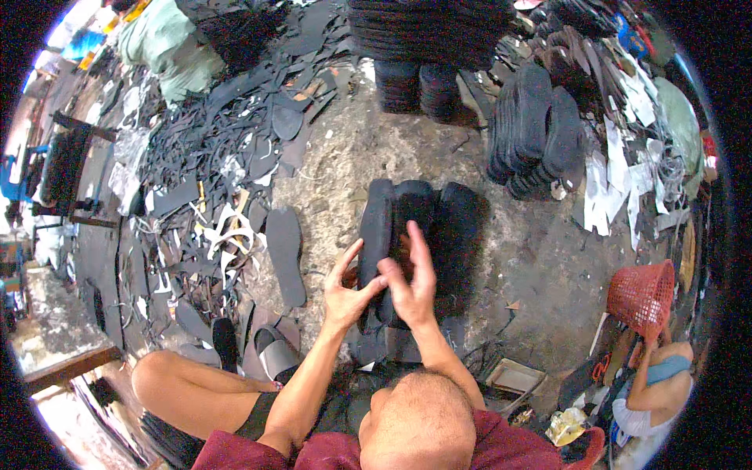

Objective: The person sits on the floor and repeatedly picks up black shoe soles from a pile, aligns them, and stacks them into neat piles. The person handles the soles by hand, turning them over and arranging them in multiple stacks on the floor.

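Three upright stacks of black shoe soles stand close together on the floor before me: a left stack (pixel 376 215), a middle stack (pixel 415 202) and a right stack (pixel 460 223). My left hand (pixel 350 290) is at the near left side of the left stack, fingers spread and thumb pointing right. Over the near part of the left and middle stacks, my right hand (pixel 411 282) has its fingers stretched forward and apart. The two thumbs almost meet. Whether either palm touches the soles cannot be made out. One loose flat sole (pixel 286 254) lies to the left.
Black offcuts (pixel 227 141) cover the floor at the left. Tall sole stacks (pixel 427 35) rise at the far side, more sole piles (pixel 529 125) at the right. Another person (pixel 654 392) sits at the lower right by a red basket (pixel 644 298). A slide sandal (pixel 276 356) lies near my leg.
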A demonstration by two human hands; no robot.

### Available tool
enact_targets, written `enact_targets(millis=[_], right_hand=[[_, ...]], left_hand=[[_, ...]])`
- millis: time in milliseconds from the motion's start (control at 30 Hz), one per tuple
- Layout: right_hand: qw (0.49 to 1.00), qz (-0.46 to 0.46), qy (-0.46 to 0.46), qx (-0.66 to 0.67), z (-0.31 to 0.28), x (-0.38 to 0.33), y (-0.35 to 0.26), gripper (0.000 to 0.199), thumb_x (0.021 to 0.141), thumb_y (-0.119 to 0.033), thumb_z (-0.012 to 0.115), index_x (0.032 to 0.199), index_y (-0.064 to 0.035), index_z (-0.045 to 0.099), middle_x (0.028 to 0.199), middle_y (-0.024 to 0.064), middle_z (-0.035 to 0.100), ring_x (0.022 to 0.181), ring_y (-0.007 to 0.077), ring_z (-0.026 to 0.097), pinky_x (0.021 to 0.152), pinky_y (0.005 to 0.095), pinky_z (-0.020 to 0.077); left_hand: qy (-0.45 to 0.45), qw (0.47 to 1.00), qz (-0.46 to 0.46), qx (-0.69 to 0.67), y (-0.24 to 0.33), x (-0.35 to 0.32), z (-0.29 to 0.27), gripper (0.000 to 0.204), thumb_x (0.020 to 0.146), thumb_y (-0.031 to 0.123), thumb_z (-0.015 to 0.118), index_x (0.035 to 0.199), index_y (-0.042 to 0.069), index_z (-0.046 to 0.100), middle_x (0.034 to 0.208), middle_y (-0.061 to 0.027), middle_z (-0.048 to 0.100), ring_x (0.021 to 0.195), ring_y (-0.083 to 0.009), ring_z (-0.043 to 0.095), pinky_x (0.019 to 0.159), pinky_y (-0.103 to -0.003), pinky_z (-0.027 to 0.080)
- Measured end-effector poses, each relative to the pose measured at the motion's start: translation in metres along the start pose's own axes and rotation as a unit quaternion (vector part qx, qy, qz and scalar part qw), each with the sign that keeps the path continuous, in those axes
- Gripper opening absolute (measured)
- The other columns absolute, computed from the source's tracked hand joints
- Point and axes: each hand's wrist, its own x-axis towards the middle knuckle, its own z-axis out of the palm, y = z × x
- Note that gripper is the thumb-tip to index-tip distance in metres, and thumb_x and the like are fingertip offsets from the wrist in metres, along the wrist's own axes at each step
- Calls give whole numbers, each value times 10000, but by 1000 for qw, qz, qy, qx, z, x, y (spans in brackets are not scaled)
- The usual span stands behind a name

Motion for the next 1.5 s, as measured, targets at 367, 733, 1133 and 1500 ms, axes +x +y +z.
enact_targets(millis=[367, 733, 1133, 1500], right_hand=[[951, 116, 282, -48, -113, 17, 76, 543, 896, 41, 565, 1436, -16, 543, 1473, 143, 549, 1344, 257, 507, 1133, 364, 367], [987, 28, 154, -33, -51, -20, 8, 563, 966, -123, 691, 1462, -3, 454, 1330, 138, 602, 1191, 237, 585, 1018, 378, 476], [951, 200, 223, 76, -96, 29, 44, 964, 814, -206, 718, 1628, -156, 205, 1579, 137, 353, 1389, 288, 417, 1155, 403, 331], [959, 131, 209, -141, -187, 9, -8, 1070, 630, -245, 908, 1526, -85, 345, 1419, 205, 492, 1275, 340, 521, 1036, 474, 467]], left_hand=[[33, 904, 92, 417, -21, 37, 88, 975, 813, 562, 776, 1567, 104, 361, 1599, -319, 229, 1494, -513, 156, 1209, -587, 145], [268, 944, 50, 188, -51, 33, -68, 317, 883, 140, 741, 1153, -18, 686, 910, -129, 735, 819, -235, 695, 793, -344, 553], [41, 964, -146, 218, -56, 75, 78, 1076, 882, 699, 589, 1537, -97, 281, 1574, -330, 306, 1446, -482, 320, 1207, -501, 238], [-151, 979, -138, 8, 24, 65, 93, 983, 682, 304, 897, 1452, -28, 384, 1361, -201, 569, 1234, -325, 574, 1055, -457, 473]])
